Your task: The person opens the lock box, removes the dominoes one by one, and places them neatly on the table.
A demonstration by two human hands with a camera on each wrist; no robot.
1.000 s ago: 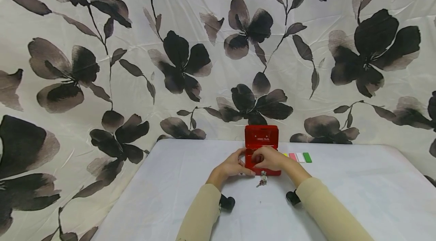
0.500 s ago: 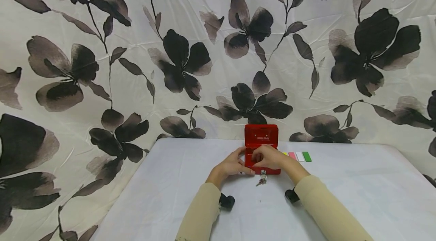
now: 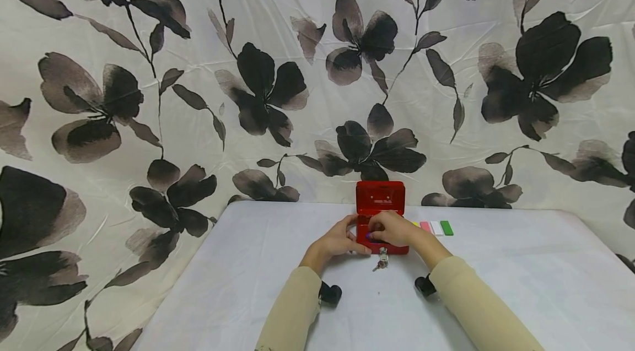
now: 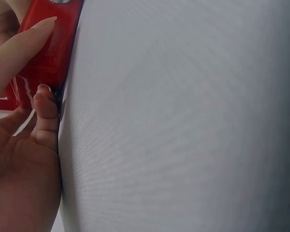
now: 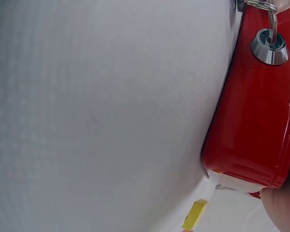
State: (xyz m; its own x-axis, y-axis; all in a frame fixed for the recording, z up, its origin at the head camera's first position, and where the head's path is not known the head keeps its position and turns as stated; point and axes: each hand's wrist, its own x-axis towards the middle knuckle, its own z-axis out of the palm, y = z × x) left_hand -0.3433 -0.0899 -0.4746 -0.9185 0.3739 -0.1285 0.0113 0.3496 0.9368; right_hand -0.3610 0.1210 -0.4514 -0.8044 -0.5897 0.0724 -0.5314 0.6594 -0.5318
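A red cash box (image 3: 381,196) stands at the back of the table, its lid raised. My left hand (image 3: 339,238) holds its left front corner; in the left wrist view the thumb (image 4: 26,46) lies on the front wall and the other fingers are at the side. Curled fingers of my right hand (image 3: 395,230) reach inside the box, and a small purple piece (image 3: 368,236) shows at their tips. Most of that piece and of the inside is hidden behind the hand. A key sits in the round lock (image 5: 269,47) on the front, with more keys (image 3: 381,264) hanging from its ring.
Right of the box lies a row of small flat blocks: a yellow block (image 5: 195,214), a pink block (image 3: 425,227), a white block (image 3: 436,228) and a green block (image 3: 447,228). A flowered cloth (image 3: 278,20) hangs behind the white table (image 3: 521,285).
The small purple piece has come into sight at my right fingertips inside the box. The left hand and the box stay in place.
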